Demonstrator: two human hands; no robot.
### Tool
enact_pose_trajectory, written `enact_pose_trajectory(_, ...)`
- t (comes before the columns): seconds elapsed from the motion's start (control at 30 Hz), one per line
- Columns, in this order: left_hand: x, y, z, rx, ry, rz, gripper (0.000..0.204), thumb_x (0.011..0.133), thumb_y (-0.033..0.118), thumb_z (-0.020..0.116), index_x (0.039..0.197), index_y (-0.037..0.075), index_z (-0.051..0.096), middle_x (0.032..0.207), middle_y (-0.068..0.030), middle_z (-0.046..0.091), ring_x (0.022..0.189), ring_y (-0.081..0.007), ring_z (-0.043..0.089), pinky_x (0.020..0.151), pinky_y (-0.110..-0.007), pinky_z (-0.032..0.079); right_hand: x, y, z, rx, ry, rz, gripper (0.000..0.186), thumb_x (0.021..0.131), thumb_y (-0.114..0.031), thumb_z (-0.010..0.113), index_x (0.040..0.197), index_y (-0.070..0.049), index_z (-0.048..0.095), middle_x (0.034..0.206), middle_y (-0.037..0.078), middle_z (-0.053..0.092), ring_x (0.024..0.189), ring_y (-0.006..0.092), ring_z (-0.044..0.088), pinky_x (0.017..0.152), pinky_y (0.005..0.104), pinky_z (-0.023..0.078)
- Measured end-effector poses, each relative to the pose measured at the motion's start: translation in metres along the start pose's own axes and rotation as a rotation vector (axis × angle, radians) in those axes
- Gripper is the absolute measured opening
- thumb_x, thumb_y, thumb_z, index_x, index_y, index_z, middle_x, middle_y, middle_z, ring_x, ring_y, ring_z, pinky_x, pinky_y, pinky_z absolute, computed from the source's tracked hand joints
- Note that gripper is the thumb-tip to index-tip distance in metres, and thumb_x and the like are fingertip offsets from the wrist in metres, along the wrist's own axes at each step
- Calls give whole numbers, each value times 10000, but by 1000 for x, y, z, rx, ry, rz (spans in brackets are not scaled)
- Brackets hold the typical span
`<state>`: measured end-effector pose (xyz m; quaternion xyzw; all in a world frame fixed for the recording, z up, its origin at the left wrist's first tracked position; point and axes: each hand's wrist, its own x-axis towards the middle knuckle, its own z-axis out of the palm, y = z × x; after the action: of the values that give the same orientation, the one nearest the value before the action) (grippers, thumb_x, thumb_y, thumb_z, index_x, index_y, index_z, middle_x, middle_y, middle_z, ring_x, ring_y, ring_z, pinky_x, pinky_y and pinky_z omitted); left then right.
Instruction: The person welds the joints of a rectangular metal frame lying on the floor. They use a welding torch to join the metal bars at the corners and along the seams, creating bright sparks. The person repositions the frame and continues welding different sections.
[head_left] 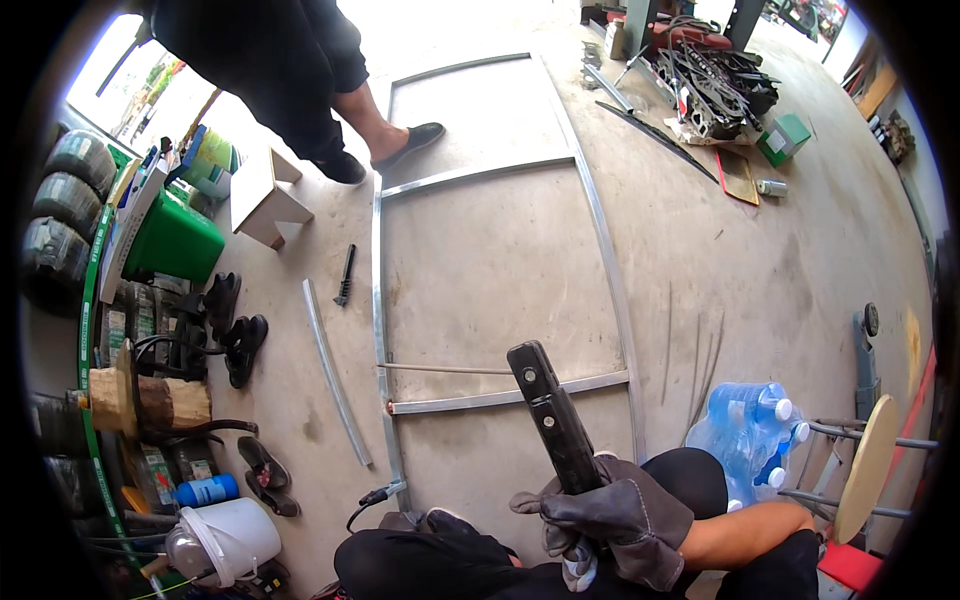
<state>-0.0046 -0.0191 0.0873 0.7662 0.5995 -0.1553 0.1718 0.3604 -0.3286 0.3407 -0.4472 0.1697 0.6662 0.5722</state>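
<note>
My right hand (610, 525), in a dark grey work glove, grips a long black tool (541, 400) with two bolts on its face, tilted up over my lap. I cannot make out my left hand. In front of me a rectangular metal frame (505, 383) with crossbars lies on the concrete floor, with a thin rod (450, 368) across it beside the near crossbar. A black cable clamp (372, 497) is at its near left corner. A loose metal bar (335, 370) and a small black tool (346, 275) lie left of the frame.
A person (300, 80) stands at the frame's far left. A stool (262, 200), green bin (175, 235), tyres (70, 215), sandals (245, 350) and white bucket (225, 540) line the left. Scrap metal (715, 85), bottled water (745, 435) and a round board (865, 465) are right.
</note>
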Motion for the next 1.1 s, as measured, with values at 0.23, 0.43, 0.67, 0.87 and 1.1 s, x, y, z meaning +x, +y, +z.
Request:
enact_pose_trajectory(0.23, -1, -2, 6, 22, -46, -28, 383, 1001, 408, 821, 1134, 49, 844, 944, -181, 822, 864, -334, 809, 785, -456, 614, 5, 8, 2, -10, 111, -187, 407, 1070, -227, 778, 1283, 118, 743, 830, 106, 722, 700, 145, 671, 647, 284, 531)
enact_pose_trajectory(0.43, -4, -10, 17, 39, -94, -50, 404, 1000, 430, 817, 1128, 49, 849, 952, -184, 824, 894, -342, 812, 815, -464, 614, 12, 20, -6, 12, 159, -154, 436, 1054, -181, 760, 1316, 165, 711, 837, 139, 723, 684, 174, 677, 644, 317, 547)
enact_pose_trajectory(0.67, -4, -17, 35, 72, -168, -60, 428, 998, 456, 811, 1121, 48, 855, 961, -186, 827, 928, -352, 816, 849, -473, 614, 13, 38, -8, 31, 177, -336, 440, 1052, -205, 714, 1255, 185, 708, 785, 171, 733, 618, 216, 694, 556, 318, 561)
enact_pose_trajectory(0.87, 4, -20, 48, 97, -245, -80, 450, 997, 479, 806, 1114, 48, 860, 969, -188, 829, 958, -360, 819, 879, -481, 615, 16, 37, -4, 37, 263, -443, 489, 1102, -285, 665, 1234, 183, 706, 740, 169, 711, 502, 224, 644, 465, 346, 556)
enact_pose_trajectory(1.1, 17, -18, 66, 164, -363, -63, 475, 995, 505, 801, 1107, 48, 867, 979, -191, 832, 993, -369, 822, 914, -490, 615, 35, 30, 14, -8, 307, -475, 531, 1134, -365, 635, 1279, 144, 675, 715, 118, 645, 478, 215, 582, 402, 392, 543)
